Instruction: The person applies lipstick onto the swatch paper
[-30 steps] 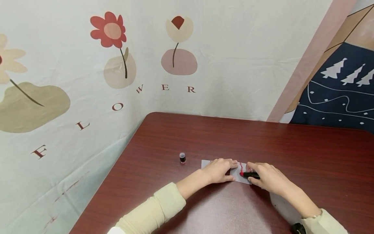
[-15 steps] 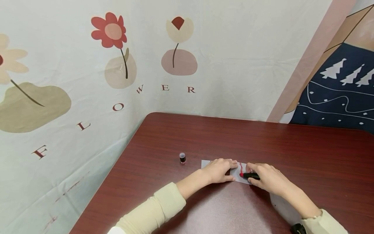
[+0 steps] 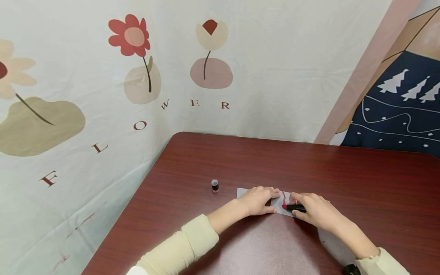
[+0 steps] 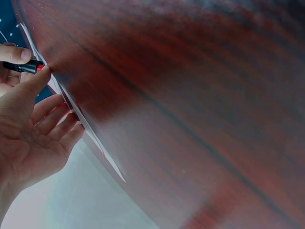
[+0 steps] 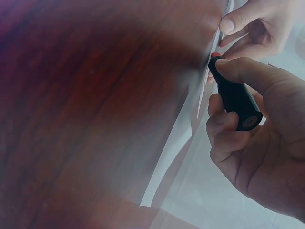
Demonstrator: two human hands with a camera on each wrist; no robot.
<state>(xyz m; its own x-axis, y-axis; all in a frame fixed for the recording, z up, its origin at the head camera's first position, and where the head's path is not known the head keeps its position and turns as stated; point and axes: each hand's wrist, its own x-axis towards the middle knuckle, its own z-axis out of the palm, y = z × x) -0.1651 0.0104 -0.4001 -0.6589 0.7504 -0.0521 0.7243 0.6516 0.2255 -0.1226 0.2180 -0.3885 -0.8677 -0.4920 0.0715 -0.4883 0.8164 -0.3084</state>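
Observation:
My left hand (image 3: 256, 200) lies with extended fingers on a small white sheet of paper (image 3: 278, 209), covering its middle. In the left wrist view its palm (image 4: 35, 148) shows above the sheet. My right hand (image 3: 317, 210) grips a black lipstick (image 3: 296, 207) between thumb and fingers, tilted low over the paper. The lipstick's red tip (image 3: 284, 206) is right at the lower end of a wavy red streak (image 3: 283, 198) on the sheet. From the right wrist camera, the tube's labelled base (image 5: 249, 122) points back toward the palm. Part of the paper is hidden under both hands.
A small cap (image 3: 215, 186) with a black band and clear top stands left of the paper. Everything rests on a dark red wooden table (image 3: 268, 160). A white cloth with printed flowers (image 3: 282, 76) hangs behind and along the left side.
The lipstick tip has slid very slightly down the paper, toward me, and the red streak is a little longer. The left hand stays in place.

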